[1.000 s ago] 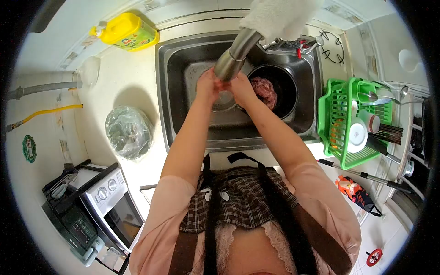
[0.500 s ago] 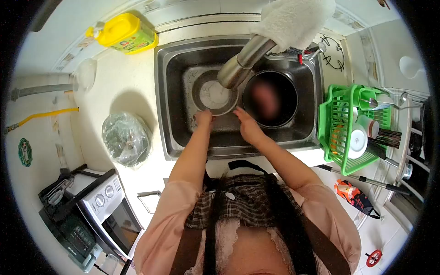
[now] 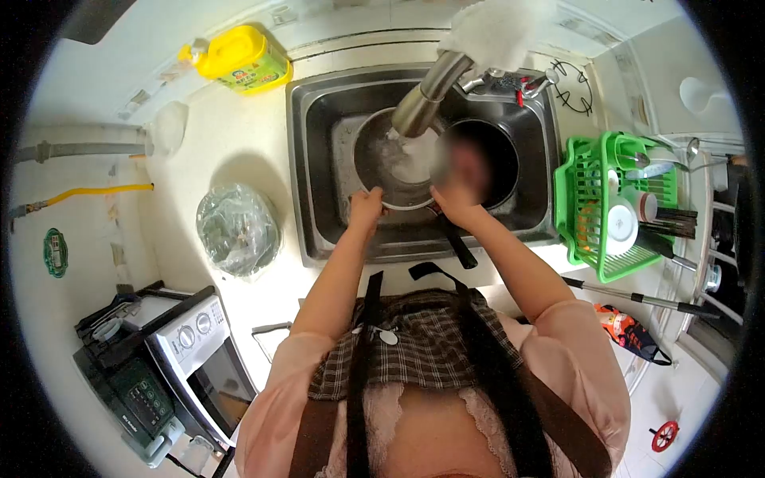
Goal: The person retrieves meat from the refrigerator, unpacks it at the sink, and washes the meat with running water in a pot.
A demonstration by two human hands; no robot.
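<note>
A round metal bowl (image 3: 368, 166) sits low in the stainless steel sink (image 3: 328, 151), under the mouth of the faucet (image 3: 417, 113). Whitish contents (image 3: 414, 165) fill its bottom; whether they are grains or cloudy water I cannot tell. My left hand (image 3: 367, 209) is closed on the bowl's near left rim. Thumb and fingers of my right hand (image 3: 457, 205) grip its near right rim, partly blurred. Right beside the bowl is a dark round pan (image 3: 504, 163), its black handle (image 3: 458, 244) pointing toward me below my right hand.
On the left of the counter stand a bag-lined container (image 3: 237, 231) and a yellow jug (image 3: 247, 60). A green dish rack (image 3: 586, 199) with dishes is right of the sink. White cloth (image 3: 490, 36) wraps the faucet's upper part. An oven (image 3: 195, 350) is at lower left.
The bowl has shifted toward the pan and appears raised or tilted, with both hands on its rim. My right hand has closed on the bowl. The pan's handle has come into view.
</note>
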